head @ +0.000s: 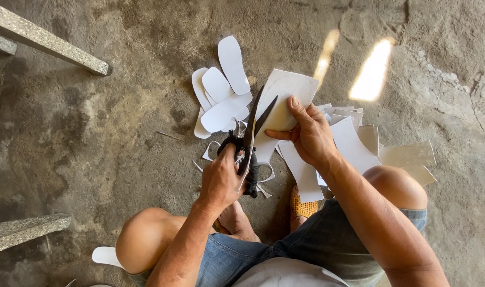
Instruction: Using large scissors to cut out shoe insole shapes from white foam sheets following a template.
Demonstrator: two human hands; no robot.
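Head view, only one I get. My left hand (221,178) is closed tight round the black handles of the scissors (251,141), fingers curled through and over them; the blades stand a little apart in a narrow V, pointing up and away. The handles are mostly buried in my fist, so I can't make out the finger loops.

My right hand (309,133) pinches a white sheet (287,90) with a curved outline drawn on it, thumb on top, fingers underneath and hidden. The sheet sits between the blades, held in the air above the concrete floor (93,133), about mid-frame.

On the floor just beyond the scissors lies a pile of white sole-shaped cutouts (224,95), overlapping. Under and to the right of my right hand is a fanned stack of uncut white sheets (380,146), partly covered by my forearm and knee. Thin white offcut strips (210,151) lie below the scissors, some hidden by my left hand.

Both knees and denim shorts fill the bottom edge. An orange sandal (303,207) shows between my legs, half hidden. Two grey speckled bars (45,42) enter from the left edge, cut off.
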